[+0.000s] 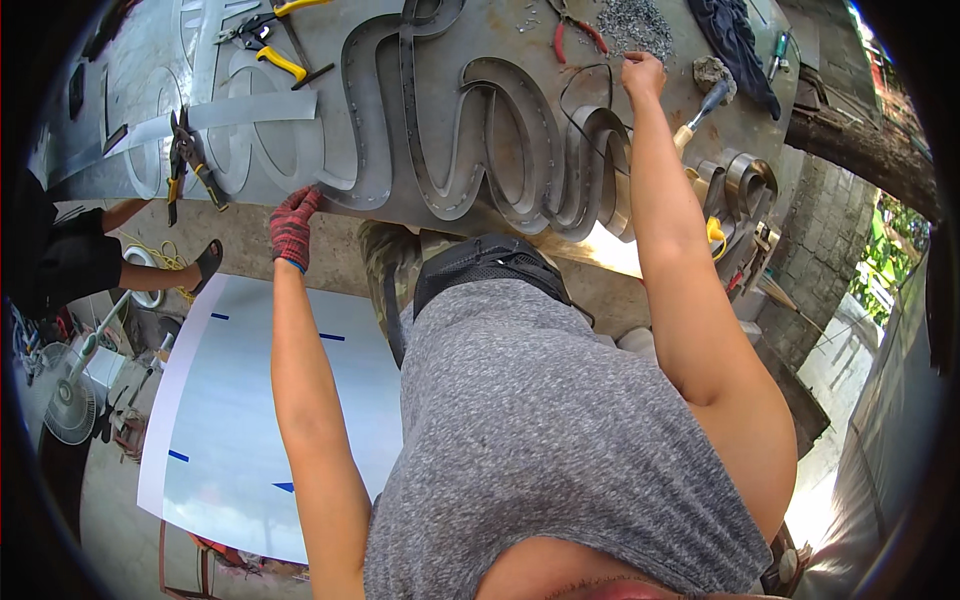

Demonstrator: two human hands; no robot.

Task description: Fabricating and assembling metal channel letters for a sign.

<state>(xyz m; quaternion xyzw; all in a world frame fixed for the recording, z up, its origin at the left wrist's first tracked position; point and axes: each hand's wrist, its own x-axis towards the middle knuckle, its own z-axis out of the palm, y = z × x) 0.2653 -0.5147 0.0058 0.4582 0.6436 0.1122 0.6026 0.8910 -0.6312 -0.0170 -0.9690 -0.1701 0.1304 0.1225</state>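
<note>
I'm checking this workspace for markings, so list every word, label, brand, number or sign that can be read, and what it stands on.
No words, labels, brands or numbers can be read.
White sheet: short blue marks, no legible lettering.
Bent metal strips: curved like handwriting, but I cannot read a word with certainty.
Fan: any marking is too small to read.

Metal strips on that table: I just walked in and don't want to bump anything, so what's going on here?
A person's gloved left hand is at the left end of the upright, curved metal strips. Their bare right hand is by a pile of small grey bits; whether it holds anything is unclear. Snips lie farther left.
</note>
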